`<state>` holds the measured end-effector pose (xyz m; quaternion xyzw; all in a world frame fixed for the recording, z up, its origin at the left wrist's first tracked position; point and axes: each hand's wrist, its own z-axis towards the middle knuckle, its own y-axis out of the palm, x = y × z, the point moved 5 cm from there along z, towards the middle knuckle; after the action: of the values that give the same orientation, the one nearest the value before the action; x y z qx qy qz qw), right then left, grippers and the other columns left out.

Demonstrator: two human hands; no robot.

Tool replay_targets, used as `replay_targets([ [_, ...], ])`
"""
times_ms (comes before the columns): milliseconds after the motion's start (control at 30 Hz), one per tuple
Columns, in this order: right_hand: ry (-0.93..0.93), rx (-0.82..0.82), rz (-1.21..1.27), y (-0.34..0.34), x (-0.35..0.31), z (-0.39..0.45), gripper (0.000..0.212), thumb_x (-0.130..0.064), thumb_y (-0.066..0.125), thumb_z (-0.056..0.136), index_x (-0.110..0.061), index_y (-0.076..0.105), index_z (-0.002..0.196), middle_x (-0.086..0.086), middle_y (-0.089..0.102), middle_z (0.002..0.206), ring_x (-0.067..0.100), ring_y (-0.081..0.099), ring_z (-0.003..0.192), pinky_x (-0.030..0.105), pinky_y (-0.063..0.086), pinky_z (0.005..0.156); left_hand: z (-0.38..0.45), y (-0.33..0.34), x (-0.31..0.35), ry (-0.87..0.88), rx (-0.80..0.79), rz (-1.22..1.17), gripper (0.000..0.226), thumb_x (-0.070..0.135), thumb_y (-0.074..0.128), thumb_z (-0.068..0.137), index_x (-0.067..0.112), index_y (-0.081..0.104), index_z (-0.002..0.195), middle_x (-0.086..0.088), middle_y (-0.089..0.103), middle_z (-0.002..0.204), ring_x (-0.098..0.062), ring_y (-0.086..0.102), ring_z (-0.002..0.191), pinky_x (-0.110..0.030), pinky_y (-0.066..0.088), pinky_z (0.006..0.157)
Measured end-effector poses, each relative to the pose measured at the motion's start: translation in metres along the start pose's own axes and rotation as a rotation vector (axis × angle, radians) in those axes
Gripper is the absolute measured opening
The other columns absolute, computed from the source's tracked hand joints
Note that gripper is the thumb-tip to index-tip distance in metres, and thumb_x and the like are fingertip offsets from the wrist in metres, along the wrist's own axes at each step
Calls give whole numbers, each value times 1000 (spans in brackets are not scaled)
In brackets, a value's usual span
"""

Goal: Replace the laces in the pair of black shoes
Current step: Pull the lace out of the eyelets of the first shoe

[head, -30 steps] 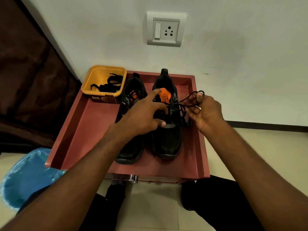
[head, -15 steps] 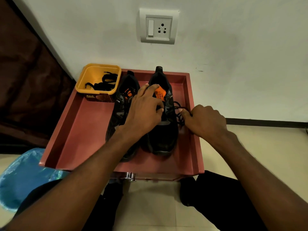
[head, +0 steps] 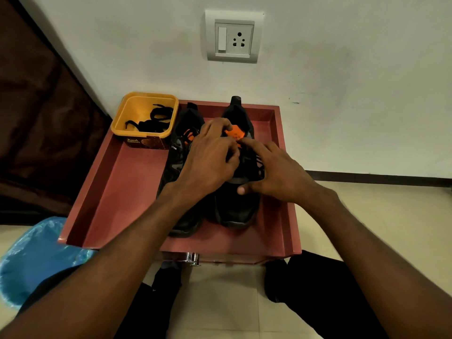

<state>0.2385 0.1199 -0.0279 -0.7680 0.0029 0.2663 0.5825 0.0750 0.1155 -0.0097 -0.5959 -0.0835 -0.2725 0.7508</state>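
Shoes (head: 234, 206) sit side by side in a tray (head: 122, 192). Left hand (head: 208, 165) rests on them, fingers curled at the laces (head: 256, 162); whether they pinch cannot be told. Right hand (head: 276, 172) has fingers spread.

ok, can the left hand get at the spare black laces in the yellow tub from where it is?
Probably yes. The left hand rests on the shoes; the yellow plastic tub stands open-topped just left of them, black laces exposed, nothing between.

Wall socket (head: 234, 36) above; blue bag (head: 36, 255) on floor, left; dark curtain (head: 36, 133).
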Motion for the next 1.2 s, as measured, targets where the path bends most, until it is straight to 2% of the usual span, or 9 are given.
replay_targets([
  [133, 16, 55, 34, -6, 2, 6, 114, -71, 84, 63, -53, 15, 152, -6, 48, 153, 27, 52, 132, 59, 48, 102, 3, -18, -15, -210, 87, -293, 16, 22, 73, 85, 24, 63, 73, 4, 55, 99, -13, 56, 91, -20, 46, 77],
  [233, 19, 66, 8, -6, 3, 9, 115, -70, 85, 64, -51, 16, 154, -6, 48, 154, 28, 48, 136, 57, 41, 106, 1, -22, -14, -180, 126, -238, 12, 32, 67, 87, 25, 66, 78, 8, 60, 88, -10, 60, 80, -37, 54, 74],
  [400, 20, 58, 33, -3, 2, 8, 112, -80, 75, 67, -51, 12, 155, -6, 41, 159, 30, 43, 141, 61, 36, 108, 0, -13, 5, -31, 27, 69, 22, 46, 62, 96, 29, 72, 106, 9, 63, 96, -16, 59, 97, -43, 44, 91],
  [533, 32, 75, 45, 4, -5, 7, 116, -86, 70, 65, -48, 9, 156, -5, 35, 163, 29, 38, 145, 64, 34, 110, 1, -3, 9, -48, -45, 195, 16, 31, 62, 100, 22, 73, 108, 3, 66, 104, -21, 59, 104, -49, 43, 100],
  [667, 42, 67, 76, 2, -4, 10, 122, -83, 76, 60, -47, 9, 155, -7, 35, 162, 27, 37, 146, 64, 35, 110, 3, -8, 0, -305, -8, -439, 14, 17, 59, 103, 14, 71, 97, 5, 72, 85, -10, 69, 84, -36, 57, 82],
  [800, 25, 26, 64, 2, -5, 10, 123, -77, 82, 61, -50, 6, 154, -6, 35, 161, 27, 36, 147, 64, 34, 112, 3, -21, -10, -545, 63, -1022, 13, 19, 59, 104, 13, 70, 101, 0, 66, 76, -14, 66, 71, -25, 45, 59],
  [1033, 1, 35, 86, 2, -7, 12, 121, -76, 83, 60, -52, 9, 152, -8, 36, 159, 27, 41, 143, 65, 37, 110, 0, -14, 1, -121, -55, 119, 14, 33, 71, 96, 27, 71, 108, 11, 56, 102, -11, 59, 91, -30, 46, 72],
  [1133, -9, 48, 97, 2, -6, 11, 121, -77, 83, 59, -52, 10, 152, -9, 36, 160, 26, 43, 143, 64, 37, 110, 1, -15, -1, -154, -11, 37, 6, 26, 69, 97, 23, 73, 95, 13, 54, 95, -10, 58, 88, -29, 45, 70],
  [1200, -7, 54, 108, 1, -5, 11, 122, -77, 84, 58, -53, 10, 152, -10, 37, 160, 26, 43, 143, 64, 36, 110, 4, -25, -6, -257, 106, -384, 9, 19, 65, 99, 17, 73, 97, 10, 68, 97, -7, 66, 92, -25, 52, 75],
])
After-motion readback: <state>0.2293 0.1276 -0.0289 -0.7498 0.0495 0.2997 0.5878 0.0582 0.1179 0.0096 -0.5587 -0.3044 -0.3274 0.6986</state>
